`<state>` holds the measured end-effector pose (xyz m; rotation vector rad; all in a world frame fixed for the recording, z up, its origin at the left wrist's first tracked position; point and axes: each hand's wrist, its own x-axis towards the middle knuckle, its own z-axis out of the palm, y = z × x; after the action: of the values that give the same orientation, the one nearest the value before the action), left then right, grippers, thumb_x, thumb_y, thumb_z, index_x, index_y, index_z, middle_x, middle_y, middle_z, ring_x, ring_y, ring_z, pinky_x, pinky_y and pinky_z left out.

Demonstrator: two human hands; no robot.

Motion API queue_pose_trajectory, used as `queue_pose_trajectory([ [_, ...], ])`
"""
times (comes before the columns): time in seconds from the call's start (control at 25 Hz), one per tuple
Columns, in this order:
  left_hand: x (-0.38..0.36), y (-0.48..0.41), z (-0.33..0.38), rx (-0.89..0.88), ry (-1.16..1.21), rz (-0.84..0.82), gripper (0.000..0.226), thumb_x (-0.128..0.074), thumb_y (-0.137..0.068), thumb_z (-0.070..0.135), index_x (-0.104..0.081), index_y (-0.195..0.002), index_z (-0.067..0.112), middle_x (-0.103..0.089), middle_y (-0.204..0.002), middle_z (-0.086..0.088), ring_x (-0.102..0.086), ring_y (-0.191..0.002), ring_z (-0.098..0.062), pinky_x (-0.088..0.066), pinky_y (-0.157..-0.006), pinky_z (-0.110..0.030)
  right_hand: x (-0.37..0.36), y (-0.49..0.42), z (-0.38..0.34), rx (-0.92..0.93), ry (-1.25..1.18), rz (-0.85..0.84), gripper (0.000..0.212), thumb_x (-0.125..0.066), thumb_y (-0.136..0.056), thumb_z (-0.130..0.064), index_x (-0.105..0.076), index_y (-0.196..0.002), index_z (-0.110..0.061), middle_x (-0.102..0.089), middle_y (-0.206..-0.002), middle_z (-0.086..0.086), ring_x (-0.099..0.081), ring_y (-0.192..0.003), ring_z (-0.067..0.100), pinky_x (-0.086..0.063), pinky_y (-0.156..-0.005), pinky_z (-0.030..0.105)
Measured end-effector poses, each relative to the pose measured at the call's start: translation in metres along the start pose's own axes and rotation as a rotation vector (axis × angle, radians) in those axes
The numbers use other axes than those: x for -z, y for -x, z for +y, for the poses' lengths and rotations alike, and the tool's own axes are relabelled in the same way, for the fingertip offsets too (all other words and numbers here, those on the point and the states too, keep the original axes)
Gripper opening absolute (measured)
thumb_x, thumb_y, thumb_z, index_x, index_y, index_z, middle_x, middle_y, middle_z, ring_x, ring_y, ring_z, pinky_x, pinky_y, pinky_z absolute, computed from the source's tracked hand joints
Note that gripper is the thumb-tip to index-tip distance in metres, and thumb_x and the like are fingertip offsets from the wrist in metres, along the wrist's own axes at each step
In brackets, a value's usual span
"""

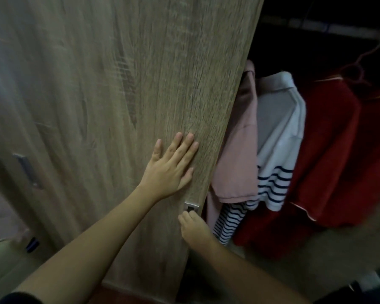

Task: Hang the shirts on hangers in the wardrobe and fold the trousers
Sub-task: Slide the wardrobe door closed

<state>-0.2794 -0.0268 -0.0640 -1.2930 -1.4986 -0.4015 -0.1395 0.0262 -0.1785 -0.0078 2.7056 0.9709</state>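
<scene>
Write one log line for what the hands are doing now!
left hand: flat on wardrobe door | right hand: at door handle | shirts: hanging inside

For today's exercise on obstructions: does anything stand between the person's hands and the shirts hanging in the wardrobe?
Partly. The wooden door covers the wardrobe's left part, with the left hand flat on it. The pink shirt, striped shirt and red shirt hang exposed beside its edge.
</scene>
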Motion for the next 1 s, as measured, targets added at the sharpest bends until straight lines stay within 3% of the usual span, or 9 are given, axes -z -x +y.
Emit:
queue_pose_trajectory([
  [0.08,-0.003,-0.011,0.024,-0.038,0.054,0.05,0.071,-0.039,-0.092,0.042,-0.012,-0.15,0.013,0.003,-0.159,-0.005,-0.003,-0.146,-0.021,0.005,-0.115,-0.045,-0.013,0.024,0.006,-0.051,-0.007,-0.017,0.023,-0.069,-0.071,-0.042,-0.076,-0.082,-0.023,-0.065,-0.085,-0.004,-0.054,-0.078,0.016,-0.038,-0.072,0.029],
  [0.2,-0.005,-0.03,0.065,-0.084,0.103,0.101,0.071,-0.042,-0.091,0.042,-0.015,-0.15,0.013,-0.001,-0.159,-0.006,-0.006,-0.146,-0.022,0.003,-0.115,-0.045,-0.042,0.065,0.012,-0.103,0.024,-0.023,0.028,-0.06,-0.082,-0.039,-0.074,-0.098,-0.021,-0.063,-0.096,-0.002,-0.054,-0.087,0.018,-0.044,-0.081,0.028],
  [0.4,-0.004,-0.065,0.144,-0.138,0.151,0.165,0.069,-0.044,-0.09,0.04,-0.021,-0.149,0.011,-0.006,-0.159,-0.007,-0.011,-0.146,-0.022,0.004,-0.115,-0.046,-0.082,0.137,0.029,-0.174,0.11,-0.102,0.04,-0.055,-0.088,-0.031,-0.059,-0.123,-0.012,-0.052,-0.118,0.008,-0.046,-0.106,0.026,-0.04,-0.099,0.036],
  [1.0,0.001,-0.131,0.311,-0.184,0.202,0.223,0.07,-0.043,-0.089,0.041,-0.023,-0.149,0.011,-0.006,-0.159,-0.007,-0.008,-0.146,-0.021,0.003,-0.115,-0.044,-0.171,0.285,0.072,-0.264,0.05,-0.166,0.04,-0.047,-0.092,-0.03,-0.058,-0.124,-0.01,-0.049,-0.122,0.011,-0.044,-0.11,0.029,-0.034,-0.107,0.04],
])
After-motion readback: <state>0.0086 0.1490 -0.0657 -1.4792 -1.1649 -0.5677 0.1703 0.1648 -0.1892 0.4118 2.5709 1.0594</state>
